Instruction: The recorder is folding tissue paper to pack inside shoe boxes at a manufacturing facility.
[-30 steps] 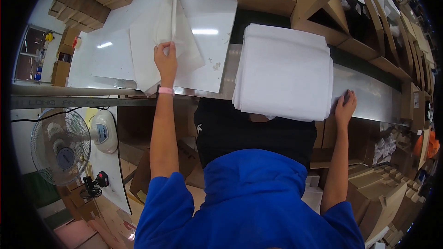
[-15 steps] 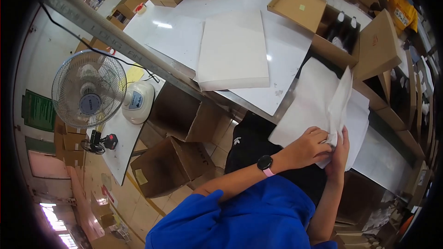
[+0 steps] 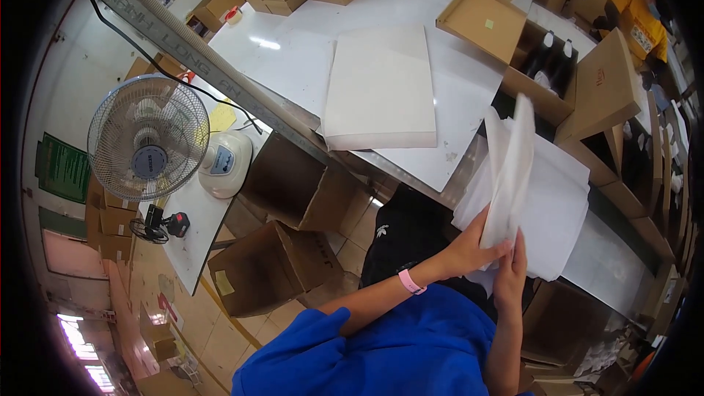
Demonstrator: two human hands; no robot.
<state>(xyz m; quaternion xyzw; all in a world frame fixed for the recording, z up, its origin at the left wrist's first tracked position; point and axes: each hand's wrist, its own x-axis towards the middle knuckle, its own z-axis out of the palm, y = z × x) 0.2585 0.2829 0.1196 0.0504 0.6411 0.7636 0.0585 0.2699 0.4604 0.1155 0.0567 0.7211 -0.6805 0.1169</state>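
Both hands are closed on a thin white sheet of tissue paper (image 3: 511, 169), which stands up from them in loose lengthwise folds. My left hand (image 3: 469, 248) grips its lower left edge, the fingers partly hidden behind the paper. At the bottom end, my right hand (image 3: 509, 275) pinches the sheet close beside the left thumb. Just to the right and under it lies a pile of white sheets (image 3: 557, 205) on the metal surface. A thick stack of off-white paper (image 3: 381, 88) rests on the white table ahead.
An open carton (image 3: 539, 92) with dark shoes stands at the far right, its lid (image 3: 484, 22) beside it. A fan (image 3: 150, 147) is at left. Empty cartons (image 3: 275, 268) sit on the floor. A person in yellow (image 3: 634, 15) works at the far right.
The sheet, spread wider before, is now gathered into a narrow upright fold. Both hands have come lower and left, uncovering more of the pile.
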